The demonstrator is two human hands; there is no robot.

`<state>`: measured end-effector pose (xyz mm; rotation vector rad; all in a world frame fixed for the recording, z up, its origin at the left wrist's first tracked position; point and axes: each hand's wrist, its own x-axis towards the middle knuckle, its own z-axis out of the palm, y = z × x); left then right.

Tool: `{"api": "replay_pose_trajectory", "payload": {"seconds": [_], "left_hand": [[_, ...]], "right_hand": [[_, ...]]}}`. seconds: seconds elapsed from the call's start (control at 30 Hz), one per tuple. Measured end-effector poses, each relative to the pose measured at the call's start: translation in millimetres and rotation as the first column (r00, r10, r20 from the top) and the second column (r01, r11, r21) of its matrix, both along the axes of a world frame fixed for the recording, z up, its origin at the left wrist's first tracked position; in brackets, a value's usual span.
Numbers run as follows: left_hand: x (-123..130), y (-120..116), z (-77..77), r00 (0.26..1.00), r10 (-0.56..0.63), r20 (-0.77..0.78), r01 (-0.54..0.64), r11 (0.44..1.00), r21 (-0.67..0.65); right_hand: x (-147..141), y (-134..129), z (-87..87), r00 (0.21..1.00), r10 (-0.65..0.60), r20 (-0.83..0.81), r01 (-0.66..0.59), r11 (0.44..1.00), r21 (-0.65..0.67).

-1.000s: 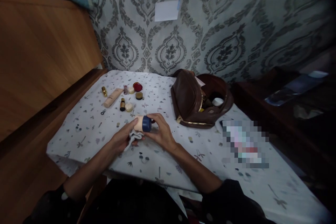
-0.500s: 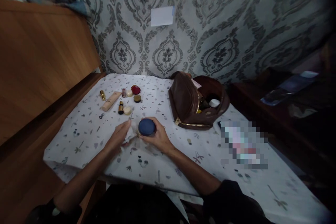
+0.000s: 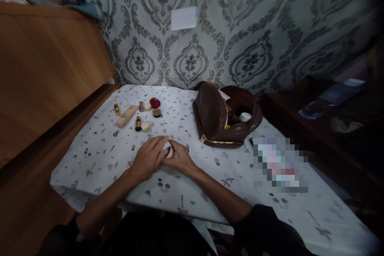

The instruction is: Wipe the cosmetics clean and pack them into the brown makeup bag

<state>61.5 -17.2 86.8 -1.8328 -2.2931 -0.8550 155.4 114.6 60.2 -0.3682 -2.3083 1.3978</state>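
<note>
A small round jar with a dark blue lid [image 3: 168,152] is gripped in my right hand [image 3: 180,156], its pale side partly showing between the fingers. My left hand [image 3: 151,155] is closed over the jar's left side and top, with a scrap of white tissue [image 3: 165,144] under its fingers; most of the tissue is hidden. Just beyond my hands lie a cream-coloured round pot [image 3: 145,126] and a small dark bottle with a gold band [image 3: 138,123]. Behind them are a beige tube [image 3: 127,116], a dark gold-rimmed pot [image 3: 157,113] and a red round case [image 3: 155,103].
An unzipped brown leather bag [image 3: 211,112] with a white-lidded item [image 3: 245,117] inside stands at the back right. A blurred-out flat object [image 3: 279,166] lies on the right. A gold lipstick-like tube [image 3: 117,109] is at the far left, near a wooden cabinet [image 3: 54,56].
My left hand has moved right and closed over the jar with the tissue. The jar has tilted, so its blue lid is now mostly covered. The other items stay put.
</note>
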Motion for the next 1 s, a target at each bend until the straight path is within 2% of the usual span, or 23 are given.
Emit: {"api": "replay_pose_trajectory", "payload": {"seconds": [0.1, 0.17, 0.27, 0.37, 0.47, 0.53, 0.6, 0.67, 0.77, 0.83, 0.9, 1.0], "left_hand": [[-7, 0, 9.1, 0.971, 0.074, 0.228, -0.050, 0.993, -0.111], [-7, -2, 12.7, 0.949, 0.119, 0.293, -0.075, 0.985, -0.157], [-2, -4, 12.1, 0.930, 0.156, 0.334, -0.099, 0.978, -0.182], [3, -6, 8.0, 0.924, 0.135, 0.357, -0.086, 0.985, -0.150], [4, -6, 4.2, 0.938, 0.098, 0.331, -0.070, 0.993, -0.097], [1, -4, 2.8, 0.945, 0.167, 0.280, -0.142, 0.984, -0.108], [-3, 0, 2.8, 0.950, 0.172, 0.262, -0.152, 0.984, -0.096], [-8, 5, 4.5, 0.947, 0.112, 0.301, -0.091, 0.992, -0.082], [-14, 14, 8.3, 0.922, 0.057, 0.382, -0.050, 0.998, -0.026], [-16, 20, 9.7, 0.910, 0.081, 0.407, -0.102, 0.994, 0.032], [-16, 28, 8.1, 0.904, 0.091, 0.417, -0.135, 0.988, 0.077], [-12, 39, -3.4, 0.897, 0.108, 0.428, -0.159, 0.984, 0.085]], "right_hand": [[-1, 0, -2.4, 1.000, -0.001, -0.021, 0.002, 0.999, 0.034], [-2, 0, -6.2, 0.996, -0.003, -0.092, 0.008, 0.998, 0.059], [-4, 0, -12.7, 0.982, -0.020, -0.188, 0.046, 0.990, 0.133], [-2, -1, -17.9, 0.978, -0.017, -0.209, 0.059, 0.979, 0.196], [2, -2, -20.4, 0.978, 0.008, -0.209, 0.032, 0.982, 0.187], [3, -2, -18.6, 0.980, -0.010, -0.200, 0.038, 0.990, 0.135], [5, 0, -12.5, 0.988, -0.060, -0.139, 0.070, 0.995, 0.065], [8, 4, -2.5, 0.991, -0.101, -0.090, 0.102, 0.995, -0.002], [21, 12, 16.0, 0.993, -0.085, -0.082, 0.078, 0.993, -0.090], [35, 19, 28.7, 0.993, -0.033, -0.111, 0.018, 0.991, -0.133], [51, 28, 42.8, 0.984, 0.013, -0.178, -0.035, 0.992, -0.122], [76, 49, 70.8, 0.948, -0.002, -0.317, -0.030, 0.995, -0.097]]}}
